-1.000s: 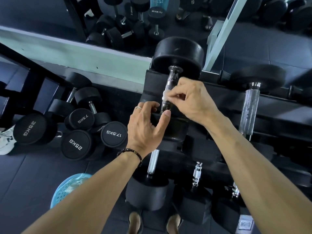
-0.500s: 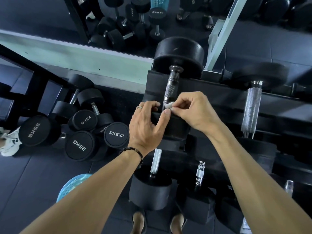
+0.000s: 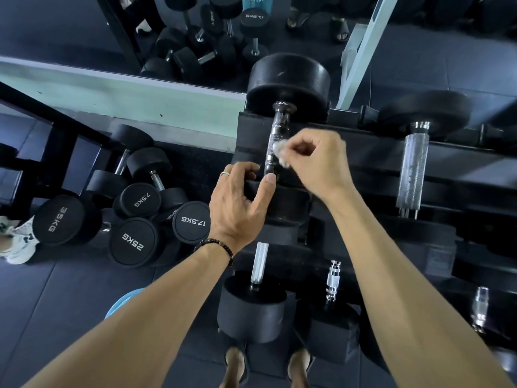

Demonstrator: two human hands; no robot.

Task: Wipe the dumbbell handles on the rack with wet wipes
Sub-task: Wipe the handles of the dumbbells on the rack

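While the knurled handle (image 3: 275, 144) of the big dumbbell lies across the top tier of the rack (image 3: 363, 169), the right hand (image 3: 319, 161) pinches a small white wet wipe (image 3: 280, 152) against its right side, about halfway along the grip. The left hand (image 3: 237, 203) grips the near black head (image 3: 282, 203) of that dumbbell, thumb hooked over its top edge, bracing it.

To do this pass well, I would wrap the wipe round the bar instead of dabbing one side, run it the full length between the collars, and turn the dumbbell with the bracing hand so the underside is reached too.

Compared with half a second ago, the wipe has travelled up the handle from the near collar towards the middle, and the right hand has lifted away from the left thumb.

Loose dumbbells (image 3: 131, 239) lie on the floor to the left; more handles (image 3: 412, 169) wait along the rack.
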